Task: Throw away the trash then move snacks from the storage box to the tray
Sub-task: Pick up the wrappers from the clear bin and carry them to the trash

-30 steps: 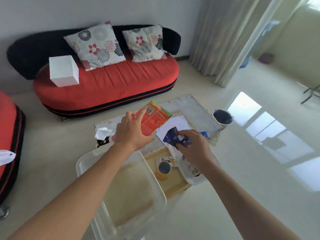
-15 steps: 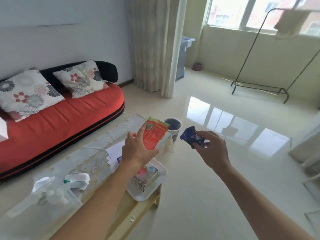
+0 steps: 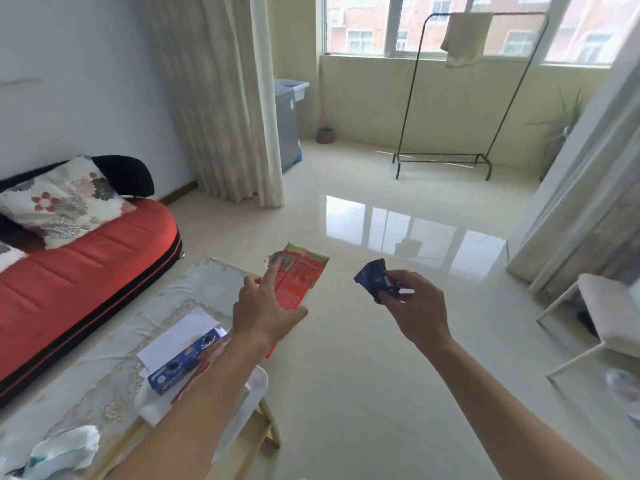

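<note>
My left hand (image 3: 265, 311) grips an orange-red snack packet (image 3: 300, 275) with a green top edge, held up over the table's right end. My right hand (image 3: 414, 306) pinches a crumpled dark blue wrapper (image 3: 371, 279) out over the bare floor. The white tray (image 3: 258, 384) sits at the table's near right corner, mostly hidden behind my left forearm. A blue snack box (image 3: 181, 363) lies beside the tray next to a white sheet of paper (image 3: 180, 336). The bin and the storage box are out of sight.
A low table with a lace cloth (image 3: 114, 358) runs along the left. A red sofa (image 3: 79, 265) with a floral cushion stands behind it. A white stool (image 3: 609, 320) is at the right. Crumpled white trash (image 3: 65, 448) lies at the lower left. A clothes rack (image 3: 446, 157) stands by the window.
The view has swung right and upward, away from the storage box and the table. Both hands stay closed on their items and have lifted; the bin near the table end is no longer visible.
</note>
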Available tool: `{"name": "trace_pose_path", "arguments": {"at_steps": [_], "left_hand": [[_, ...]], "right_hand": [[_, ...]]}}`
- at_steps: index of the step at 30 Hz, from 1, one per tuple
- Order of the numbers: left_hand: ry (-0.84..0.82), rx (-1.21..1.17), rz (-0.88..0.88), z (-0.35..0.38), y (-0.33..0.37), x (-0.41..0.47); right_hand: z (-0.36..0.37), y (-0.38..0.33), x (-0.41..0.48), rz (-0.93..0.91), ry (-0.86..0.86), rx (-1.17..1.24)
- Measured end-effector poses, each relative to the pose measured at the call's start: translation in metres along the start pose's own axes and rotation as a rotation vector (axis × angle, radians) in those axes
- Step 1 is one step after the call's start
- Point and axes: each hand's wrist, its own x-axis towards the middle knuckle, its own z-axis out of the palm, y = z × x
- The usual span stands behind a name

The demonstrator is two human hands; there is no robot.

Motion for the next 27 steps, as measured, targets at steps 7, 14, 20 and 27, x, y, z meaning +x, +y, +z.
{"name": "trace_pose_path", "arguments": {"at_steps": [7, 14, 20, 27], "left_hand": [[-0.035, -0.035, 0.019, 0.045, 0.024, 0.066], [-0.042, -0.097, 0.004, 0.081, 0.036, 0.169], [-0.056, -0.091, -0.027, 0.09, 0.036, 0.248], [-0.014, -0.045, -0.083, 0.088, 0.027, 0.313]], "right_hand": [[-0.009, 0.034, 0.059, 0.048, 0.027, -0.044], [0.019, 0.062, 0.16, 0.087, -0.003, -0.14], [0.054, 0.064, 0.242, 0.097, -0.023, -0.136], [0.092, 0.07, 0.312, 0.106, -0.086, -0.085]]}}
